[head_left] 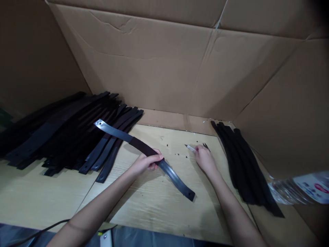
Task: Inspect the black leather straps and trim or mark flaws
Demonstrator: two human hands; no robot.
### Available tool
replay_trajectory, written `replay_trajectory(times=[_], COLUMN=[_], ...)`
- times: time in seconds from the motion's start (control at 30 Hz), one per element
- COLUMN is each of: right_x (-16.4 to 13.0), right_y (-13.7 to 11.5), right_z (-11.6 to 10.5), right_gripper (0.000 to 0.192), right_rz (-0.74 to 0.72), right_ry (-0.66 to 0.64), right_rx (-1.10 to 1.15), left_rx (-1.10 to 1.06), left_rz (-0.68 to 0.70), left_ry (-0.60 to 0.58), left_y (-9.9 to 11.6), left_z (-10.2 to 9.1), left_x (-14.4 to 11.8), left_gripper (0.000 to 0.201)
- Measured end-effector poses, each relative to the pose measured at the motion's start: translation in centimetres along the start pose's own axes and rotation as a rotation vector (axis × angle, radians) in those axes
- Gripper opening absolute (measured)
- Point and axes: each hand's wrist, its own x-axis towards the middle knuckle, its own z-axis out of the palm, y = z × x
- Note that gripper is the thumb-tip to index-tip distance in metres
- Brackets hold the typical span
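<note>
My left hand (150,160) is closed around a long curved black strip (142,145), just right of its middle. The strip has a matte dark band at its centre, glossier ends and a small hole near each end; it slants from upper left to lower right above the table. My right hand (205,158) rests low over the table, its fingers pinched on a slim white pen-like tool (190,148) whose dark point faces left. Beside those fingers lies a small dark pointed tool (206,146), partly hidden by the hand.
A large heap of similar black strips (66,127) covers the left side. Several more strips (241,164) lie at right, beside a clear plastic bottle (300,188). Cardboard walls (144,68) enclose the wooden tabletop (154,212). Small dark crumbs and a cable (51,226) are visible.
</note>
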Motion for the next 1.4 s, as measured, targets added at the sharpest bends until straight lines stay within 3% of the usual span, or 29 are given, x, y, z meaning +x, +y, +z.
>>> replay_trajectory(times=[0.23,0.33,0.47,1.1,1.4], right_x=[-2.7,-4.6,-6.3,-7.2,-7.5], right_y=[-4.2,-6.5,-8.2,-8.7,-8.6], right_z=[-1.6,-2.6,-3.3,-2.7,-2.3], right_gripper=[0.028,0.021,0.020,0.025,0.026], right_rz=[-0.257,-0.406,-0.461,-0.466,-0.511], right_ry=[0.007,0.015,-0.003,-0.034,0.035], right_rx=[0.253,0.549,0.659,0.711,0.625], left_rx=[-0.093,-0.074,-0.038,0.017,-0.011], left_rz=[0.009,0.023,0.020,-0.012,-0.020], left_ry=[0.054,0.061,0.069,-0.007,0.051], left_y=[0.1,0.0,0.1,0.4,0.6], left_z=[-0.5,-0.6,-0.4,-0.4,-0.2], left_x=[0.2,0.1,-0.1,-0.6,-0.7], left_gripper=[0.029,0.033,0.037,0.037,0.035])
